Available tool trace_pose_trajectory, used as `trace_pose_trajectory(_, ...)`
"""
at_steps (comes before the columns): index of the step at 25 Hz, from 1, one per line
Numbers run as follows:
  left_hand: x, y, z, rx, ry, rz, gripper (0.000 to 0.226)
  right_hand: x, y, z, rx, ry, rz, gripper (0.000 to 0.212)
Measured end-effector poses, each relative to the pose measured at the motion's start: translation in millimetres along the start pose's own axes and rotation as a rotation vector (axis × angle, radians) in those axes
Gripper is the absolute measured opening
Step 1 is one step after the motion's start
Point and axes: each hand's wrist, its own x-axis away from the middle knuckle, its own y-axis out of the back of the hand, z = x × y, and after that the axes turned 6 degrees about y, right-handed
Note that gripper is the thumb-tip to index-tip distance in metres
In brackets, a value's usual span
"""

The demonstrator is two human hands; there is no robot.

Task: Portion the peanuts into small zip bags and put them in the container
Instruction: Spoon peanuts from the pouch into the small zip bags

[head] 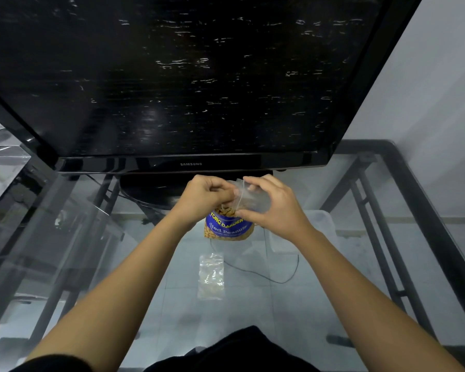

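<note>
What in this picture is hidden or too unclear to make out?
- Peanut bag, head view: its top is covered by both hands.
- Zip bag in the right hand: clear plastic; its contents cannot be seen.
- Left hand: its fingertips curl out of sight.
- Container: pale and blurred through the glass table.

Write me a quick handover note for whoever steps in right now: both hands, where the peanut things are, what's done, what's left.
Left hand: fingers curled at the mouth of the small zip bag, above the peanut pack; whether it holds peanuts is hidden.
Right hand: grip on the zip bag, held up over the pack.
Pack stands open on the glass table.
Second zip bag lies flat on the table, nearer the person, contents unclear.
Container: to the right, seemingly under the glass; no bags seen inside.
Left: fill, seal, put the bags in the container.
</note>
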Motion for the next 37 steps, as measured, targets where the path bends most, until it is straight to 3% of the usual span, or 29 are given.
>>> trace_pose_trajectory(7,-8.5,2.9,8.7,-0.013,-0.001,0.045,0.007,-1.7,-6.5,-4.6,-0.038,0.007,-0.028,0.048)
trace_pose_trajectory(8,-9.4,4.2,10.7,-0.047,-0.037,-0.019,0.010,-0.8,-7.4,-6.3,-0.055,-0.016,-0.043,0.049)
trace_pose_trajectory(11,-26.3,16.3,25.3,-0.331,-0.041,-0.415,0.040,3.5,-8.9,-13.7,-0.162,-0.152,-0.095,0.055)
trace_pose_trajectory(13,-36.2,21.4,36.0,-0.455,0.090,-0.426,0.052,5.7,-12.5,-18.0,-0.226,-0.248,-0.098,0.056)
trace_pose_trajectory(15,-40.3,18.2,41.0,-0.421,0.086,-0.335,0.036,7.7,-16.7,-20.3,-0.260,-0.317,-0.068,0.056)
trace_pose_trajectory(17,-37.1,14.0,34.9,-0.375,-0.027,-0.303,0.021,9.4,-19.4,-21.8,-0.269,-0.354,-0.045,0.055)
trace_pose_trajectory(20,-31.3,14.8,26.4,-0.495,-0.176,-0.403,0.021,11.2,-19.0,-25.3,-0.269,-0.381,-0.043,0.055)
trace_pose_trajectory(22,-30.0,15.6,29.3,-0.560,-0.163,-0.420,0.022,11.5,-18.4,-25.6,-0.270,-0.395,-0.027,0.054)
trace_pose_trajectory(25,-31.0,11.6,42.0,-0.379,0.015,-0.332,0.019,12.3,-21.0,-25.8,-0.284,-0.420,0.012,0.054)
trace_pose_trajectory(29,-37.5,12.2,46.3,-0.028,0.223,-0.455,0.018,14.2,-21.7,-27.5,-0.294,-0.436,0.002,0.055)
trace_pose_trajectory(37,-38.6,17.1,51.7,0.336,0.305,-0.281,0.014,14.1,-22.1,-24.6,-0.319,-0.451,-0.009,0.051)
